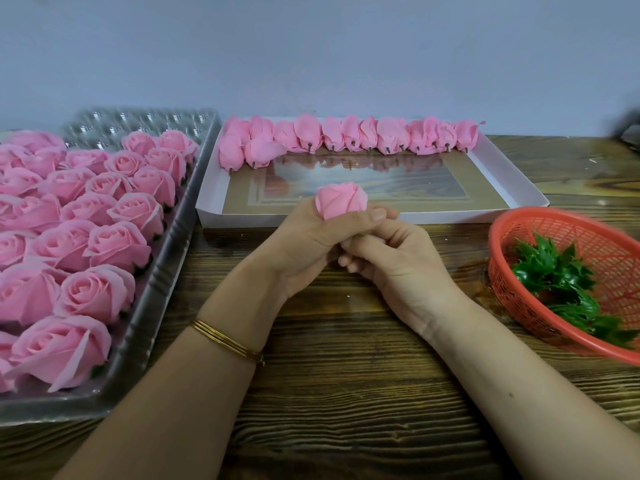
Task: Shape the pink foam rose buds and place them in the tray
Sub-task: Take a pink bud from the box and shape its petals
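While closing petals, gripping rose bud (pixel 341 200) upright in left hand (pixel 304 247) with right hand (pixel 398 265) curled beneath, likely pinching its hidden base to tighten shape, just short of tray (pixel 263 219), ready to join row of buds (pixel 349 138) along back

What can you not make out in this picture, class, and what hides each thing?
Head view only.
Base of the bud: hidden inside the left hand and right hand.
Basket: cut by the right edge, leaves partly out of frame.
Plastic tray: cut by the left edge, so its roses cannot be counted.
Dark thing, top right: blurred and cut by the edge; unidentifiable.
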Demonstrator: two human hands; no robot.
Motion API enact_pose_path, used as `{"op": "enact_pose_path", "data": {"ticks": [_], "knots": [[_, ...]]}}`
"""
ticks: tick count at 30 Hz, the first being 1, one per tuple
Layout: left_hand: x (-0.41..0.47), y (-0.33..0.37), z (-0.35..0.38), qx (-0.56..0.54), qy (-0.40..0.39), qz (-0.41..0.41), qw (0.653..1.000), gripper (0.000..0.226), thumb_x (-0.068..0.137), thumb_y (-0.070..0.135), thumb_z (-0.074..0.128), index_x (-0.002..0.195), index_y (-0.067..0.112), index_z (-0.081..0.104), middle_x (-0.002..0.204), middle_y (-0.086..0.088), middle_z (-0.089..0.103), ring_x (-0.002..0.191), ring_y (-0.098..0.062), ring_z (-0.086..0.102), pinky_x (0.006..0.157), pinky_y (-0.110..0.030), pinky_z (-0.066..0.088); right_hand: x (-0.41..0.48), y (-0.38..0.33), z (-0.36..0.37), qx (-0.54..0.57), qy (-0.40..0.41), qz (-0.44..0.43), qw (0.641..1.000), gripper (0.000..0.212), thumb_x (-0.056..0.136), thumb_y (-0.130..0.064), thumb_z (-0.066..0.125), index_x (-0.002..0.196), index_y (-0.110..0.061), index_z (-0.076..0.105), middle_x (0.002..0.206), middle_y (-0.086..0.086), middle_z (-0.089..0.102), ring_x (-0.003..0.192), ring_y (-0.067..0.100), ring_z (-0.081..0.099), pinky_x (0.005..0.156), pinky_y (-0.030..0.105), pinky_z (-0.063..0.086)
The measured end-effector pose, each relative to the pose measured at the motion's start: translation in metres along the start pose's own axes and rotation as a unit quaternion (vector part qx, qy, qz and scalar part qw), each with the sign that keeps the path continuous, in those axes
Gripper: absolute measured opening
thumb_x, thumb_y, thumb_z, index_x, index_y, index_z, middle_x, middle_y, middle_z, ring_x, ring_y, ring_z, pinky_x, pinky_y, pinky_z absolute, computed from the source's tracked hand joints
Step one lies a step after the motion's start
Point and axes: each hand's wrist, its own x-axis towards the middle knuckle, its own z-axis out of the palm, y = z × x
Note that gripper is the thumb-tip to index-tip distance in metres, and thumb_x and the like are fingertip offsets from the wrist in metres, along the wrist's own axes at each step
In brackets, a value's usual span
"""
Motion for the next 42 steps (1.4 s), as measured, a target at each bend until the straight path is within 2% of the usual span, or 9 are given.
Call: {"op": "enact_pose_path", "data": {"ticks": [4, 7, 11, 16, 23, 27, 31, 38, 42], "knots": [[0.001, -0.003, 0.001, 0.013, 0.04, 0.012, 0.999, 0.03, 0.083, 0.021, 0.068, 0.104, 0.0, 0.071, 0.082, -0.014, 0.068, 0.068, -0.023, 0.057, 0.063, -0.028, 0.05, 0.001, -0.001, -0.002, 0.021, -0.01, 0.024, 0.999, 0.008, 0.084, 0.004, 0.061, 0.085, 0.0, 0.068, 0.067, 0.009, 0.062, 0.062, 0.014, 0.058, 0.063, 0.022, 0.047], [0.002, -0.007, 0.002, 0.055, 0.088, 0.045, 0.994, 0.025, 0.084, 0.02, 0.071, 0.099, 0.001, 0.071, 0.095, -0.018, 0.071, 0.088, -0.026, 0.062, 0.083, -0.043, 0.05, 0.002, -0.004, -0.004, 0.077, 0.009, 0.065, 0.995, 0.03, 0.075, -0.012, 0.055, 0.1, 0.001, 0.066, 0.077, 0.01, 0.062, 0.067, 0.016, 0.058, 0.064, 0.024, 0.048], [0.002, -0.008, 0.005, 0.114, 0.09, 0.083, 0.986, 0.007, 0.089, 0.008, 0.069, 0.094, 0.009, 0.073, 0.086, -0.004, 0.073, 0.082, -0.015, 0.069, 0.072, -0.025, 0.055, 0.002, -0.008, -0.006, 0.096, 0.037, 0.073, 0.992, 0.03, 0.079, -0.027, 0.055, 0.099, -0.01, 0.07, 0.076, 0.005, 0.065, 0.067, 0.015, 0.059, 0.063, 0.025, 0.048], [-0.001, -0.007, 0.011, 0.183, 0.053, 0.096, 0.977, 0.01, 0.086, 0.004, 0.071, 0.082, 0.013, 0.07, 0.074, 0.008, 0.07, 0.07, -0.004, 0.065, 0.065, -0.018, 0.051, 0.002, -0.01, -0.004, 0.068, 0.049, 0.08, 0.993, 0.052, 0.069, -0.043, 0.059, 0.105, -0.006, 0.069, 0.091, 0.008, 0.07, 0.078, 0.016, 0.064, 0.067, 0.028, 0.051], [-0.001, -0.01, 0.014, 0.213, 0.068, 0.085, 0.971, 0.009, 0.084, 0.0, 0.071, 0.081, -0.003, 0.063, 0.076, -0.01, 0.063, 0.07, -0.013, 0.057, 0.065, -0.03, 0.047, 0.004, -0.007, -0.004, 0.044, 0.076, 0.075, 0.993, 0.031, 0.09, -0.025, 0.059, 0.106, -0.001, 0.069, 0.096, 0.015, 0.068, 0.092, 0.022, 0.065, 0.072, 0.033, 0.052], [-0.001, -0.012, 0.012, 0.234, 0.074, 0.085, 0.966, 0.014, 0.082, 0.003, 0.073, 0.082, -0.006, 0.062, 0.074, -0.01, 0.062, 0.07, -0.014, 0.056, 0.066, -0.034, 0.045, 0.005, -0.005, -0.004, 0.043, 0.08, 0.077, 0.993, 0.035, 0.084, -0.024, 0.064, 0.105, 0.003, 0.069, 0.096, 0.017, 0.067, 0.095, 0.026, 0.065, 0.084, 0.044, 0.054], [0.0, -0.012, 0.013, 0.237, 0.075, 0.084, 0.965, 0.015, 0.082, 0.003, 0.073, 0.082, -0.007, 0.062, 0.075, -0.021, 0.063, 0.07, -0.015, 0.056, 0.066, -0.034, 0.047, 0.006, -0.004, -0.005, 0.039, 0.072, 0.077, 0.994, 0.048, 0.07, -0.028, 0.065, 0.105, 0.005, 0.069, 0.095, 0.017, 0.068, 0.093, 0.024, 0.066, 0.083, 0.041, 0.053], [-0.002, -0.011, 0.014, 0.229, 0.078, 0.081, 0.967, 0.012, 0.081, 0.001, 0.073, 0.079, -0.005, 0.062, 0.074, -0.014, 0.063, 0.071, -0.016, 0.059, 0.065, -0.035, 0.055, 0.007, 0.0, -0.008, 0.045, 0.047, 0.059, 0.996, 0.028, 0.072, -0.023, 0.064, 0.09, -0.002, 0.072, 0.087, 0.011, 0.071, 0.087, 0.017, 0.068, 0.07, 0.028, 0.055], [-0.002, -0.011, 0.015, 0.233, 0.078, 0.087, 0.966, 0.026, 0.082, -0.004, 0.069, 0.066, 0.013, 0.058, 0.058, 0.011, 0.057, 0.057, -0.001, 0.054, 0.052, -0.013, 0.045, 0.005, 0.0, -0.009, 0.035, 0.043, 0.045, 0.997, 0.013, 0.087, -0.013, 0.062, 0.081, -0.006, 0.073, 0.081, 0.007, 0.072, 0.081, 0.013, 0.068, 0.068, 0.026, 0.055]]}}
